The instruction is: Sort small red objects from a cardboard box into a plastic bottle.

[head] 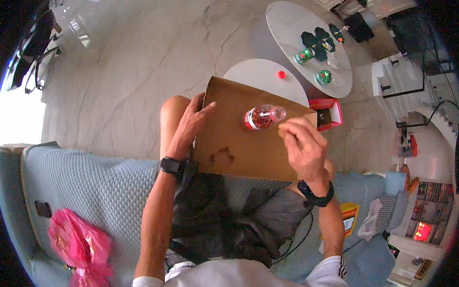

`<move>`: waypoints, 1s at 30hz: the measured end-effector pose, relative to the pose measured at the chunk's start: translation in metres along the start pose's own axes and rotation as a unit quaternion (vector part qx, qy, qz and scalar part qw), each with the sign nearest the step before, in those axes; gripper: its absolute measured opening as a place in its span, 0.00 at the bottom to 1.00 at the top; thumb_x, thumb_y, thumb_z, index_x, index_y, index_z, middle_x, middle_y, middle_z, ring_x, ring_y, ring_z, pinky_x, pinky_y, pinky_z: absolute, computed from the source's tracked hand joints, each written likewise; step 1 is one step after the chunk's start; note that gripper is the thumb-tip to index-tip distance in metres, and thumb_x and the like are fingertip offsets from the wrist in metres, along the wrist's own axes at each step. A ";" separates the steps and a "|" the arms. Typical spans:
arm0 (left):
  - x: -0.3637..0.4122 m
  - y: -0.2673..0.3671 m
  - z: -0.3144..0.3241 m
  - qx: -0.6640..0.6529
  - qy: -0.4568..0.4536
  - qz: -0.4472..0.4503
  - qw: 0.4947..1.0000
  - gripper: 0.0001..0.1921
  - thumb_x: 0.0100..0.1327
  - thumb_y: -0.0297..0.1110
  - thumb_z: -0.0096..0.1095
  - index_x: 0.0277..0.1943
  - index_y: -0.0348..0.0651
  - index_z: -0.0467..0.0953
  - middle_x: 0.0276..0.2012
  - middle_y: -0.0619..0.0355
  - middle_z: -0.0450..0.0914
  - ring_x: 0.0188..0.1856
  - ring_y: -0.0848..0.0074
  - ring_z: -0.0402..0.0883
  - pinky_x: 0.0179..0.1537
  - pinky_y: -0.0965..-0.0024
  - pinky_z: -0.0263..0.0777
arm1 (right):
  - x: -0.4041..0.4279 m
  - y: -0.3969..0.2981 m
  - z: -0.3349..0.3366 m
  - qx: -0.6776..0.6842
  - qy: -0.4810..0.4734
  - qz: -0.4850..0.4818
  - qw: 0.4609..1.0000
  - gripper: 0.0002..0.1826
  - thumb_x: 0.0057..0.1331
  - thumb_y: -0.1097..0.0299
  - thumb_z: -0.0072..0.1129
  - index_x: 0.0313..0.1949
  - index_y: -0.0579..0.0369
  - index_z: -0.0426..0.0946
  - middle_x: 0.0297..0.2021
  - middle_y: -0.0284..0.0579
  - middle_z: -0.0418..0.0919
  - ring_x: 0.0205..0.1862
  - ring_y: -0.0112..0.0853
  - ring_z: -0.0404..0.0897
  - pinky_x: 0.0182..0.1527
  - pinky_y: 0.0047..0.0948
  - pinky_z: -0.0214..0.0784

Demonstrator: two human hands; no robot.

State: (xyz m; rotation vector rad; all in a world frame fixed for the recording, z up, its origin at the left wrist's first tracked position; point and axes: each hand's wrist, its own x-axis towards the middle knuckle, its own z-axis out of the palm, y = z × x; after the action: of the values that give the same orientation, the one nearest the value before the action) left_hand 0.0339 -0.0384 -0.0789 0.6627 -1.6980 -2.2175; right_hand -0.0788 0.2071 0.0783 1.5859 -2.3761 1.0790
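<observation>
A shallow cardboard box (248, 151) rests across the person's lap. Inside it stands a clear plastic bottle (261, 117) with a red and white label, uncapped and holding many small reddish-brown pieces. Several of the same-coloured small pieces (224, 154) lie on the box floor nearer the body. My left hand (195, 119) rests on the box's left edge, thumb over the rim. My right hand (305, 144) hovers just right of the bottle mouth, fingertips pinched together; whether something small is between them cannot be made out.
A round white table (247, 70) ahead holds a red bottle cap (281, 74). An oval white table (283, 24) beyond carries green Heineken cans (324, 77) and dark items. A red open box (334, 115) is on the right. On the blue sofa (92, 176) lie a pink plastic bag (80, 237) and a yellow packet (349, 216).
</observation>
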 end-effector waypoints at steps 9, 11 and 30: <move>-0.004 0.007 0.002 0.028 0.010 -0.013 0.999 0.31 0.76 0.44 0.62 0.72 0.30 0.66 0.65 0.43 0.78 0.65 0.64 0.77 0.66 0.64 0.70 | -0.043 0.043 0.085 0.045 -0.274 -0.012 0.961 0.07 0.61 0.80 0.67 0.40 0.63 0.82 0.38 0.52 0.80 0.41 0.51 0.83 0.43 0.45 0.77; -0.003 -0.004 -0.002 0.046 0.002 0.030 0.999 0.31 0.76 0.44 0.63 0.72 0.30 0.66 0.65 0.43 0.78 0.65 0.64 0.77 0.66 0.64 0.70 | -0.051 0.056 0.103 0.047 -0.294 -0.007 0.955 0.07 0.61 0.79 0.65 0.39 0.63 0.82 0.38 0.53 0.79 0.42 0.52 0.82 0.44 0.48 0.77; -0.001 0.002 -0.001 0.017 0.002 -0.011 1.000 0.32 0.75 0.43 0.63 0.72 0.29 0.66 0.64 0.44 0.79 0.65 0.65 0.77 0.65 0.65 0.71 | -0.036 0.044 0.113 -0.115 -0.525 -0.100 0.837 0.18 0.60 0.78 0.55 0.51 0.61 0.79 0.49 0.58 0.80 0.50 0.57 0.83 0.52 0.50 0.78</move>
State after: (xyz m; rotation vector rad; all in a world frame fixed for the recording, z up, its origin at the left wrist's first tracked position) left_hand 0.0356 -0.0392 -0.0772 0.6956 -1.7395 -2.2052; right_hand -0.0655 0.1775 -0.0442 2.6669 -2.5536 -0.2720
